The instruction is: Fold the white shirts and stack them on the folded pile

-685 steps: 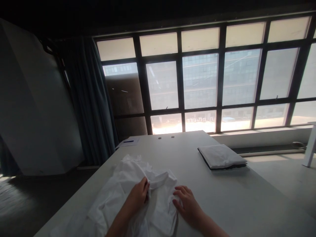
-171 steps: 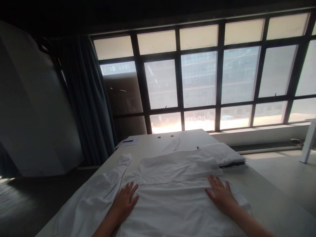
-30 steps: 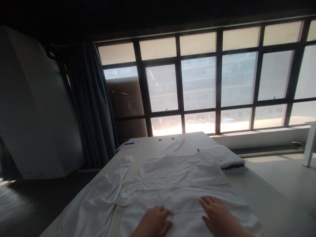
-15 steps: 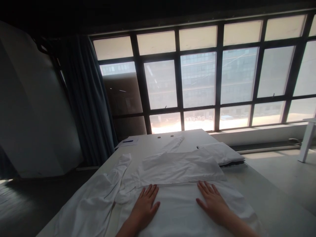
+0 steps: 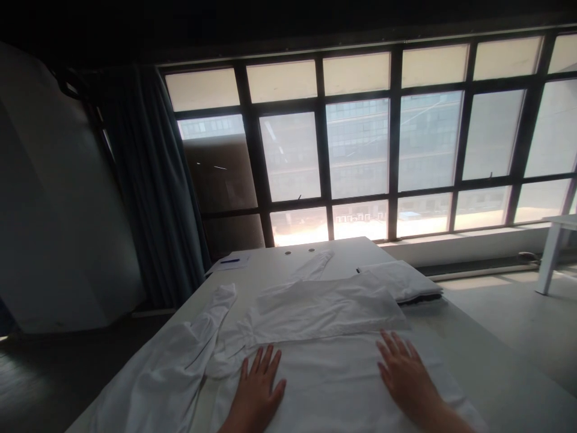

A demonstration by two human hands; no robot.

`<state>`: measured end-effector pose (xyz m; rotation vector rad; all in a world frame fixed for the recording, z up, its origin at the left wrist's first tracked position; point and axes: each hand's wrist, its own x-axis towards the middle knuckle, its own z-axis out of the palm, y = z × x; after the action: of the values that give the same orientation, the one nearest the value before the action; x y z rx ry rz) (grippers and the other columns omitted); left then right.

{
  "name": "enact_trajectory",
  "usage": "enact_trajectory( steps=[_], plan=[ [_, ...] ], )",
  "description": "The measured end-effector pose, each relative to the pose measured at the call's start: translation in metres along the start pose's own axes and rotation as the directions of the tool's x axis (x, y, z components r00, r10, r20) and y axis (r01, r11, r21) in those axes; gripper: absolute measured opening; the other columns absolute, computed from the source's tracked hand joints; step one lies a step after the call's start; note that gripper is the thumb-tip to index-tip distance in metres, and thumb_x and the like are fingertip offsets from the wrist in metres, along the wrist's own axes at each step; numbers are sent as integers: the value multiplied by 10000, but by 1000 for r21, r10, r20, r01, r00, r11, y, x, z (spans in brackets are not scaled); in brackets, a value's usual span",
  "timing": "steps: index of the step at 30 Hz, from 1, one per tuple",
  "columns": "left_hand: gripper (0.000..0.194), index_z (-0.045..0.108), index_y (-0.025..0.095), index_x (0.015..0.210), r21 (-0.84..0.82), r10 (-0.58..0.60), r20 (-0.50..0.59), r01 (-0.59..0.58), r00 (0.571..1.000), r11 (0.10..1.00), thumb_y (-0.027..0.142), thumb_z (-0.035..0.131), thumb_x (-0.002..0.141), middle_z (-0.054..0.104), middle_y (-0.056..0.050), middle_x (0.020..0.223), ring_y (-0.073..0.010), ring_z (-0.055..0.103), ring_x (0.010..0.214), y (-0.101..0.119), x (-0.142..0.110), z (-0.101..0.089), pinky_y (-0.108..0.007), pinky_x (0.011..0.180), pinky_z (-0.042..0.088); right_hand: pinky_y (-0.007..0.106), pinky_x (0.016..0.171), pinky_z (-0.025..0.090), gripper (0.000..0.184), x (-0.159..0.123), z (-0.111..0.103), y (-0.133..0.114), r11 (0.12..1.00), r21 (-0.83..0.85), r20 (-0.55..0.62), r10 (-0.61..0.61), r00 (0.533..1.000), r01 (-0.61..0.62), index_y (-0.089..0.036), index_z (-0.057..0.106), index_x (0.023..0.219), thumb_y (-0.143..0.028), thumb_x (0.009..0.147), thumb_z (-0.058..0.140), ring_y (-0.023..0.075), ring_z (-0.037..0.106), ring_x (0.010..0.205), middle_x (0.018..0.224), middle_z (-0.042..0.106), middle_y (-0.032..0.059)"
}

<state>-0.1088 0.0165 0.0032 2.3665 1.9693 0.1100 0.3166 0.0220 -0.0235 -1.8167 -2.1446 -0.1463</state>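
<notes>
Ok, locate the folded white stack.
In the head view, the folded white stack lies on the table, near its right edge, beyond the right hand, next to the spread white garment; unclear whether they touch.

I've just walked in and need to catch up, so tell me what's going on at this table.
A person has the left hand and right hand spread, palms down, on white cloth laid over the table. A wrinkled section lies just beyond the fingertips. More fabric lies rumpled at left; I can't tell whether it's the same piece. Farther off are a folded stack at right and a pen on paper at left.
</notes>
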Motion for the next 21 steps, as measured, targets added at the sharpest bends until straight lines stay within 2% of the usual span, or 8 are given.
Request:
enact_trajectory(
  steps=[2,4,7,10,14,17,19,21],
  plan=[
    [649,291,360,1559,-11,-3,0,3,1000,1000,630,367,973,181,-9,1658,-322,153,1538,3,0,-2,-631,1223,124,634,1188,197,562,0,2,-44,985,141,140,-120,983,100,-279,533,1458,-494,943,469,377,283,1481,1618,291,73],
    [654,296,366,1557,-22,-4,2,4,1000,1000,651,354,971,189,-6,1657,-315,165,1536,1,-1,-5,-622,1227,128,682,1179,160,667,0,4,-70,948,268,251,-241,937,172,-304,451,1516,-618,928,494,412,235,1490,1626,250,79],
    [659,315,363,1552,-28,-10,-8,9,1000,1000,670,346,969,206,-8,1655,-306,180,1534,-5,-2,-6,-596,1234,145,668,1203,83,730,0,-1,-70,878,394,272,-394,878,272,-340,321,1570,-657,935,488,390,163,1513,1640,203,65],
    [666,335,338,1549,-35,-12,-30,11,999,999,672,341,973,229,-18,1651,-292,191,1534,-14,-2,-4,-558,1242,165,584,1239,94,652,-5,-9,-37,872,395,265,-409,873,288,-391,280,1571,-625,980,421,318,153,1528,1650,179,17],
    [664,337,328,1550,-42,-3,-43,1,999,999,666,340,979,242,-20,1649,-277,203,1532,-21,-1,0,-532,1248,178,585,1229,152,620,-25,-4,25,966,213,241,-198,950,147,-382,342,1552,-630,985,372,311,243,1507,1632,251,17],
    [660,347,327,1547,-38,-1,-49,-1,999,999,663,346,979,251,-21,1647,-277,210,1531,-21,-2,0,-524,1248,186,576,1195,252,625,-44,11,73,999,22,65,29,997,-31,-307,519,1471,-619,938,427,341,361,1452,1564,413,65],
    [658,353,322,1545,-34,-1,-56,0,998,999,661,348,980,259,-26,1645,-279,217,1529,-20,-3,0,-523,1247,191,550,1137,351,589,-54,19,101,989,-67,-99,127,987,-134,-242,628,1363,-567,904,456,358,464,1370,1460,538,119],
    [654,356,316,1544,-32,2,-70,-4,998,999,654,351,984,267,-35,1642,-283,229,1525,-21,-3,1,-531,1245,195,540,1031,442,531,-60,23,120,968,-128,-207,187,960,-216,-196,695,1228,-514,882,446,377,580,1207,1292,638,172]
  ],
)
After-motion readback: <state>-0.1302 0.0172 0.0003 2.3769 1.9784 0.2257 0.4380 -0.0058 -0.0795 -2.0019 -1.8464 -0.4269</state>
